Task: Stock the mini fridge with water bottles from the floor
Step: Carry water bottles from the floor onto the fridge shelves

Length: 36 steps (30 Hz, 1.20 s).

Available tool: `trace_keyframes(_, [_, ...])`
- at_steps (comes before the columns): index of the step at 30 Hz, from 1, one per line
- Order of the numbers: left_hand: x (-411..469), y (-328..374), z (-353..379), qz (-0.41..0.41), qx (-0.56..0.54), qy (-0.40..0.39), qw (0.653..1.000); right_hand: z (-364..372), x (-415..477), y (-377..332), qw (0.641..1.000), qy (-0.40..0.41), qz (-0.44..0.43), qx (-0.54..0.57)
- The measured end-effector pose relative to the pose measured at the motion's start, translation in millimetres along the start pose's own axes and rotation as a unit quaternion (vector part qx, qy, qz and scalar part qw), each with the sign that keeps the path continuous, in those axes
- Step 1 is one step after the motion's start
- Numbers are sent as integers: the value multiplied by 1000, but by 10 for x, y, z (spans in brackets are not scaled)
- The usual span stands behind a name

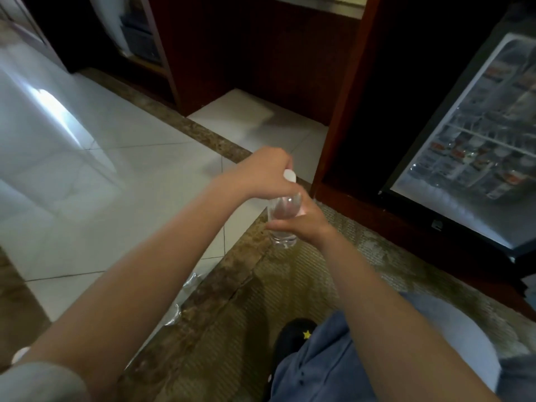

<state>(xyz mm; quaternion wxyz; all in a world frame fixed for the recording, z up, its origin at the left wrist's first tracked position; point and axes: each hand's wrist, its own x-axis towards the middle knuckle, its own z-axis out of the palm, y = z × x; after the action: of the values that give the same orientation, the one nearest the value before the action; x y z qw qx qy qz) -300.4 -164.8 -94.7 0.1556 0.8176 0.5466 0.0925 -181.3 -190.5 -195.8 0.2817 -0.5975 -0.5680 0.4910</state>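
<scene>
A clear water bottle (282, 224) with a white cap is held upright above the floor in the middle of the view. My left hand (265, 172) grips its top around the cap. My right hand (304, 220) wraps around the bottle's body from the right. The mini fridge (475, 158) stands at the right with a glass door, and several bottles show on its shelves behind the glass. Other clear bottles (174, 314) lie on the floor at the lower left, mostly hidden by my left forearm.
A dark wooden cabinet (336, 117) frames the fridge and leaves an open niche over white tiles. A brownish mat (319, 285) covers the floor under my arms. My knee in blue trousers (333, 367) and a dark shoe (293, 335) sit at the bottom.
</scene>
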Motion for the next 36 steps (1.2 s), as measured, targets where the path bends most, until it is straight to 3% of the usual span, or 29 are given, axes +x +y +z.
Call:
trace_keyframes(3, [-79, -38, 135, -18, -67, 51, 996, -15, 16, 58, 999, 20, 12, -27])
trace_keyframes(6, [-239, -194, 495, -59, -197, 117, 972, -18, -32, 136, 995, 8, 24, -99])
trace_keyframes(11, [-642, -808, 1304, -259, -331, 192, 887, 58, -82, 209, 981, -42, 11, -187])
trace_keyframes(17, [-1106, -1848, 1643, -457, -155, 214, 849, 252, -61, 156, 976, -91, -2, -196])
trace_keyframes(20, [-1191, -2138, 1698, -522, -100, 145, 835, 320, -56, 181, 972, -113, 3, -207])
trace_keyframes(24, [-1169, -2276, 1824, -548, -68, -3, 834, 339, -26, 227, 966, -115, 10, -230])
trace_keyframes(32, [-1082, -2185, 1955, -527, -82, 60, 844, 326, -28, 217, 966, -111, 10, -234])
trace_keyframes(36, [-1008, -1999, 1925, -453, -65, 47, 888, 326, -36, 162, 971, -106, 5, -215])
